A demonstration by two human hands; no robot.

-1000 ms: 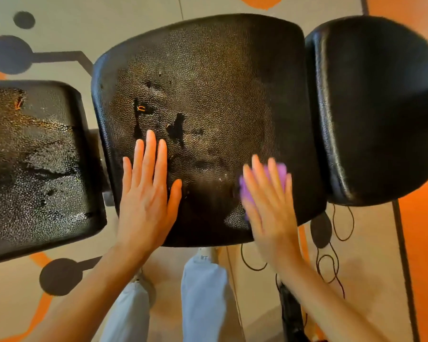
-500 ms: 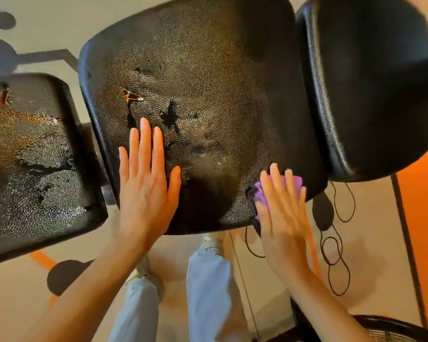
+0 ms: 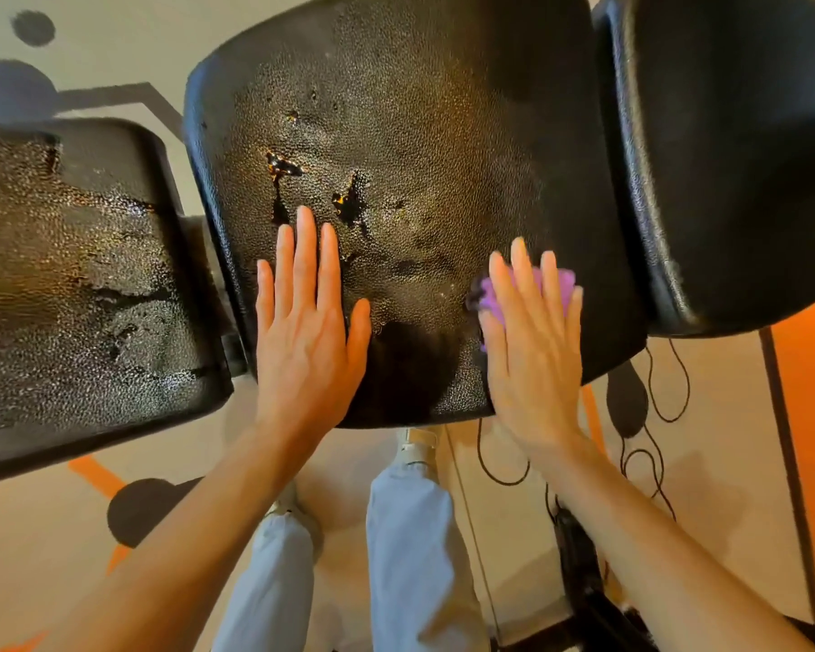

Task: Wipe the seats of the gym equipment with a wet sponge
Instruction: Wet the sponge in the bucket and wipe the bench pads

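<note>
A black padded seat (image 3: 419, 134) fills the middle of the head view, its surface beaded with water and showing small tears. My left hand (image 3: 307, 322) lies flat on its near left part, fingers apart, holding nothing. My right hand (image 3: 532, 341) presses a purple sponge (image 3: 556, 287) flat against the seat's near right corner; most of the sponge is hidden under my fingers. A second wet black pad (image 3: 76, 284) is at the left and a third, dry-looking black pad (image 3: 735, 148) at the right.
Below the seat are my light blue trouser legs (image 3: 405, 557) and a white shoe (image 3: 415, 447). The beige floor (image 3: 43, 534) has orange and dark grey markings. Thin black cables (image 3: 650, 444) lie at the right, next to a black frame part (image 3: 579, 581).
My right hand with the sponge slid down to the seat's near edge, then back up a little. My left hand stayed flat on the seat. The camera view shifted slightly.
</note>
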